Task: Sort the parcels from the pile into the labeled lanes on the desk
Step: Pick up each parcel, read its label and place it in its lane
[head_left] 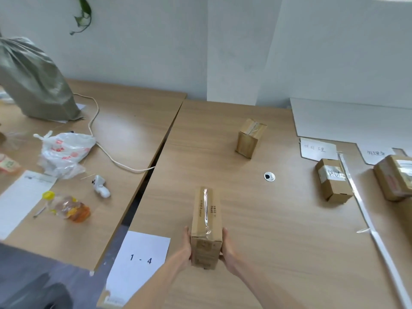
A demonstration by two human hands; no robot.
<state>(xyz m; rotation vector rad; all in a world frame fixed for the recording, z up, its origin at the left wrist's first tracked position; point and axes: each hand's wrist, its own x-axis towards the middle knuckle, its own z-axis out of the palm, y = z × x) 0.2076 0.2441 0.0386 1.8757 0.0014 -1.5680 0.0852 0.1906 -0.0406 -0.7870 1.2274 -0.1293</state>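
Note:
A long taped cardboard parcel (206, 221) stands on edge on the wooden desk (267, 219), near the front. My left hand (186, 246) presses its left side and my right hand (227, 246) presses its right side, gripping it between them. A white sheet marked "1 - 4" (139, 262) lies just left of it at the desk's front left. A smaller taped parcel (250, 138) stands farther back. Two more parcels (333, 180) (395, 177) sit at the right, split by a white strip (365, 215), below two handwritten labels (317, 149) (375, 153).
A second desk at the left holds a grey-green sack (33, 81), a white plastic bag (66, 152), a white cable (107, 152), a bottle (69, 207), a white controller (100, 186) and papers (20, 197). A cable grommet (269, 176) sits mid-desk. A white board (356, 121) lies back right.

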